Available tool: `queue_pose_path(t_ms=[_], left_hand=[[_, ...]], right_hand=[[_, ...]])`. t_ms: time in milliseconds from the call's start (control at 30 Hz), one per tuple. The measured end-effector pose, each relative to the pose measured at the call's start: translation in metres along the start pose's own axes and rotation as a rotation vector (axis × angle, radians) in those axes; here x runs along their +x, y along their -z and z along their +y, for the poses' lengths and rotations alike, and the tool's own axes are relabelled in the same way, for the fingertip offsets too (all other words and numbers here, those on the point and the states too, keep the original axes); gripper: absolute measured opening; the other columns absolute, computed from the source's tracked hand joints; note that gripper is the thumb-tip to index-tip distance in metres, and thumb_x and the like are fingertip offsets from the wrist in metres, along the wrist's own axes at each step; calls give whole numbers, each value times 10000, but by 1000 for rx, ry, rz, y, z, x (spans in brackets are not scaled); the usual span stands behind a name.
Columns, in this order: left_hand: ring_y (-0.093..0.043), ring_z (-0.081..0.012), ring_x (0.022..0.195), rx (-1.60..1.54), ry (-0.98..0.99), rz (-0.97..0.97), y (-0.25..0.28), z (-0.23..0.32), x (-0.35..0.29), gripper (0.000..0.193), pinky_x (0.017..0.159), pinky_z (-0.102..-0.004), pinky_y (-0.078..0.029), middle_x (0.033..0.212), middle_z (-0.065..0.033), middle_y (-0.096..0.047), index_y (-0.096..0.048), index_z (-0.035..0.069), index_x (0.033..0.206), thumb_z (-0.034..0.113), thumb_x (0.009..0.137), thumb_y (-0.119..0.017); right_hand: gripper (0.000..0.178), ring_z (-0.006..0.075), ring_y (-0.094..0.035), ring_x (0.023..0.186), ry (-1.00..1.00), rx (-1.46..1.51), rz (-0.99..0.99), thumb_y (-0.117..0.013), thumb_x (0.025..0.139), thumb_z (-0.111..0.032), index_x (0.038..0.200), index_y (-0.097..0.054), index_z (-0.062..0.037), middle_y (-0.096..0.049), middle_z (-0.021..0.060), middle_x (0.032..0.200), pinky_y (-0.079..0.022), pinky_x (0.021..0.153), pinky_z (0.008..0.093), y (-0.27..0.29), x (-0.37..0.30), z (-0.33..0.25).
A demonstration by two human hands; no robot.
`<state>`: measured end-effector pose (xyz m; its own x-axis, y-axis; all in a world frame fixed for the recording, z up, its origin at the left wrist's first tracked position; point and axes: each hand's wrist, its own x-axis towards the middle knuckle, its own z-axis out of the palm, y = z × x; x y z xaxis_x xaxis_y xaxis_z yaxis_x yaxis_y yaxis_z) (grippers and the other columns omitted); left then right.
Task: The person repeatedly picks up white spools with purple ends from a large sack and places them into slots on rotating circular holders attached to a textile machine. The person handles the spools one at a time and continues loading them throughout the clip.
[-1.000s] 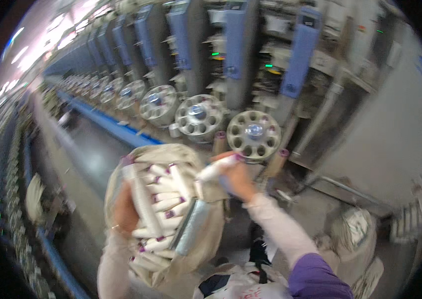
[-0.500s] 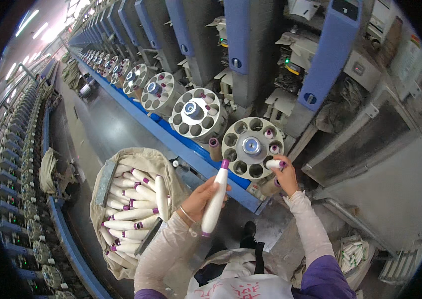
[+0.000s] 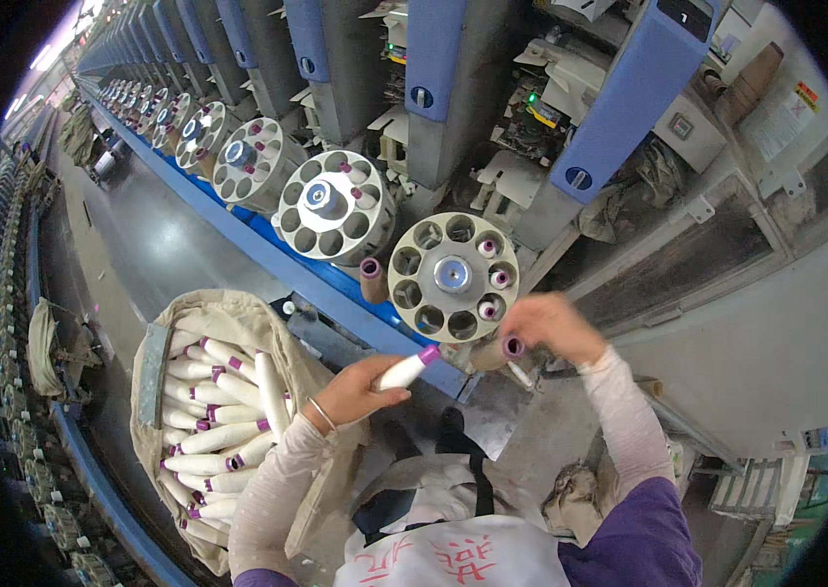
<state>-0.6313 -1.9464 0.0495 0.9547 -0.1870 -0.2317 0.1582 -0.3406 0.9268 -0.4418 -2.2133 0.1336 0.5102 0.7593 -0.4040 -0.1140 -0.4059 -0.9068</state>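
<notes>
My left hand (image 3: 360, 391) is closed round a white yarn bobbin (image 3: 400, 374), its purple tip pointing up toward the round magazine (image 3: 452, 247). Three bobbins stand in pockets on the magazine's right side, the lowest bobbin (image 3: 489, 310) closest to my right hand (image 3: 559, 326). That hand is just right of the magazine, above a brownish tube (image 3: 494, 354) with a purple rim. Motion blurs its fingers, and no bobbin shows in it.
At the left, a canvas bag (image 3: 311, 504) is full of white bobbins with purple ends. More round magazines (image 3: 335, 207) line the blue machine rail (image 3: 238, 230) toward the far left. Another brownish tube (image 3: 373, 284) stands left of the nearest magazine. Metal cabinet doors (image 3: 717, 235) are at the right.
The bobbin my right hand held now sits in a magazine pocket, and that hand has moved off to the right. My left hand has lowered its bobbin and tilted it. The view has shifted.
</notes>
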Motion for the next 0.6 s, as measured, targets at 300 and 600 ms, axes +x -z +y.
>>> queue_pose_path(t_ms=[300,600], left_hand=[[-514,-298,1063,-164,-415,586,-88,-23,118,400,946,-373,-402,1123,-121,-535,-527,70,1049,-7,719,-742],[-573,-296,870,546,-309,522,-102,10,178,394,775,-381,-470,971,-122,-581,-587,78,978,170,673,-819]], right_hand=[[225,227,-616,883,552,919,-75,-501,998,-225,881,-580,-51,-519,14,719,-495,861,398,37,-15,43],[182,151,-518,701,592,-1139,595,-720,804,-35,983,-699,-66,-538,52,796,-417,637,353,96,11,82]])
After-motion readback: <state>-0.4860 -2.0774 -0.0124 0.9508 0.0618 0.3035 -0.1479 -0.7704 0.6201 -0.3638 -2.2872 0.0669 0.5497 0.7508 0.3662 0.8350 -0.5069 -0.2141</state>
